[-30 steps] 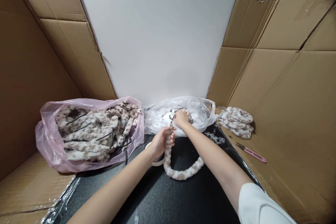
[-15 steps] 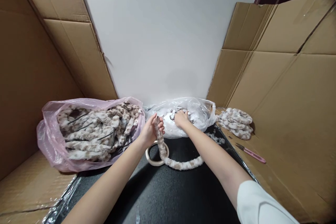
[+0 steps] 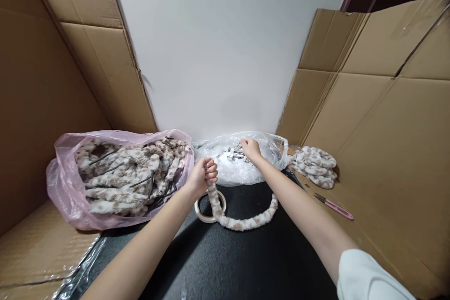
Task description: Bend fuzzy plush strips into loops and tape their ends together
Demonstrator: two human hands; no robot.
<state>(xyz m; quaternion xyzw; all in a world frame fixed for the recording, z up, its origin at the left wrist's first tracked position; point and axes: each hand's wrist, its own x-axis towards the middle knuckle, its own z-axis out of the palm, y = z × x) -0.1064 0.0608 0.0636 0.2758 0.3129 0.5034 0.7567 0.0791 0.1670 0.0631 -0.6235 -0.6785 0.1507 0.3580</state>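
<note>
Fur strip (image 3: 246, 223): lower length curves in U on black desk (image 3: 211, 267); raised end passes in front of tape roll (image 3: 206, 219). Left hand (image 3: 204, 176): grip closed firmly around raised end. Right hand (image 3: 251, 149): fingers curled above clear bag (image 3: 239, 177); closure and contents cannot be told. Strip probably light, soft, flexible, non-slip; best held near end.

This looks like a small makeshift workshop — a piecework corner. Cardboard (image 3: 94, 70) screens the black table (image 3: 246, 262) to left and right, and a pale wall (image 3: 218, 47) rises behind it. Stock stands in bulk: a pink bag (image 3: 61, 185) of furry tubes (image 3: 119, 180) at the table's far left, a clear bag (image 3: 272, 152) of small parts (image 3: 232, 154) along its far edge — and snips (image 3: 339, 209) to its right.
</note>
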